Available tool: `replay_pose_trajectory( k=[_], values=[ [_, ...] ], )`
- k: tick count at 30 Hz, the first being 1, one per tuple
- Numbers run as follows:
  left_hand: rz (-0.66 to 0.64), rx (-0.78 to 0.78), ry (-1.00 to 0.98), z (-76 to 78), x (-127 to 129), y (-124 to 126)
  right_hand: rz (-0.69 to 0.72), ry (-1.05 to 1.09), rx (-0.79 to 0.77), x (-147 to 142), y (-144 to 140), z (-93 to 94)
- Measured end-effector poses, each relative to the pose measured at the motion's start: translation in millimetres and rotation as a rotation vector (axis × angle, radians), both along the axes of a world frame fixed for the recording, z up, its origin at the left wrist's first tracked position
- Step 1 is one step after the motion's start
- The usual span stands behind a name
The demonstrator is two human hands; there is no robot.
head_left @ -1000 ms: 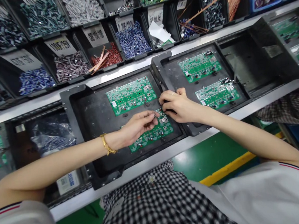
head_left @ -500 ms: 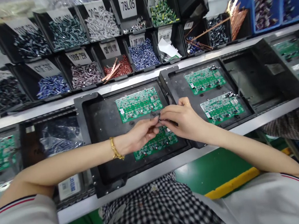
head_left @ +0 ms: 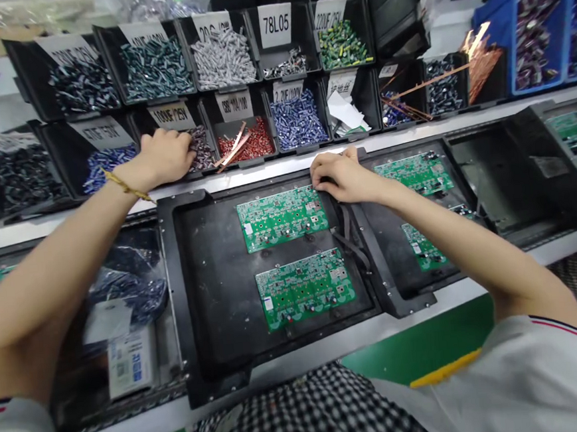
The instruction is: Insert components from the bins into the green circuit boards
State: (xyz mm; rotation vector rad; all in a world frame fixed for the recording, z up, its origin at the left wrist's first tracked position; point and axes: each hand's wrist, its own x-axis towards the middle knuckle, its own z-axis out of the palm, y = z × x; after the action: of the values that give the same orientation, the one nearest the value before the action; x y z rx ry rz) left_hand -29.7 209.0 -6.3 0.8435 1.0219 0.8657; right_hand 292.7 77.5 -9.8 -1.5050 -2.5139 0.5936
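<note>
My left hand is at the bin of purplish-brown capacitors labelled 100UF/25V. Its fingers bend down over the bin, and the fingertips are hidden. Over the far right corner of the black tray is my right hand, fingers curled in and thumb against them. Whatever it may hold cannot be made out. Just left of that hand lies the upper green circuit board. The lower circuit board lies nearer to me in the same tray. Small parts stand along the near edges of both boards.
Bins of blue, red and white components line the back. A neighbouring tray with two boards adjoins on the right. A black strap lies at the tray's right side. Bagged parts sit to the left.
My hands were together over the lower board and have parted. The left moved up and left to the bin; the right moved slightly up. Both boards are now uncovered.
</note>
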Motion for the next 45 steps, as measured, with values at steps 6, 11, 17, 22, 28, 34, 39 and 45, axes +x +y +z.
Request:
replay_pose_trajectory(
  k=[6,11,17,22,28,34,39,45],
  values=[
    [0.004,0.221,0.186,6.7,0,-3,-0.044,0.034,0.007,-2,-4,-4.3],
    [0.152,0.079,0.007,26.9,7,-1,-0.042,0.023,0.012,-3,-4,-3.7],
    [0.109,-0.135,-0.4,48.0,20,-21,-0.058,0.009,0.02,-4,-6,-3.2],
    [0.078,-0.32,-0.461,56.6,53,-68,-0.045,-0.013,0.017,-5,-6,-0.2],
    [-0.011,-0.544,-0.378,32.7,78,-128,-0.018,-0.065,-0.004,-5,-6,2.5],
    [-0.107,-0.6,-0.291,16.5,86,-159,-0.07,-0.18,0.102,-18,-23,11.2],
    [-0.135,-0.592,-0.303,14.3,88,-168,-0.182,0.058,0.13,-51,-47,27.3],
    [-0.171,-0.556,-0.333,15.5,88,-168,-0.079,0.126,0.213,-72,-54,33.9]
  ],
)
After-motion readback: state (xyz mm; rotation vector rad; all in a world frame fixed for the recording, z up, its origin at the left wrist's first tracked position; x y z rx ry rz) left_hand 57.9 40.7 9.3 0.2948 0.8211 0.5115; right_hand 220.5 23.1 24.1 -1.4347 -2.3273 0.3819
